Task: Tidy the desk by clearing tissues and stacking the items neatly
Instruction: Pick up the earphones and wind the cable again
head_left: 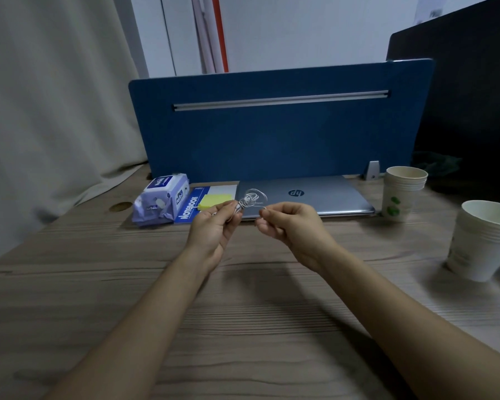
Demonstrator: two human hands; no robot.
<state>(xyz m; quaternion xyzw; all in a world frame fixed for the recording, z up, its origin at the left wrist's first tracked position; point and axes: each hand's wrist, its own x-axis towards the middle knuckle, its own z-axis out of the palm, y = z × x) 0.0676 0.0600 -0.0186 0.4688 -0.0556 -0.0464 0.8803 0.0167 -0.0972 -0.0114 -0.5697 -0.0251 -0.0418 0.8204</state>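
wooden surface point(243, 298), laptop point(303, 197) far. left hand point(214, 229) pinches coiled white cable point(253, 197), right hand point(289, 226) pinches loose end; wind tight, even loops.

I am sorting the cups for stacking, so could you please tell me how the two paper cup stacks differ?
The far cup stack stands upright near the laptop and bears green marks; the near cup stack is plain white, leans in this view and sits at the desk's right edge. Both are nested paper cups, mouths up.
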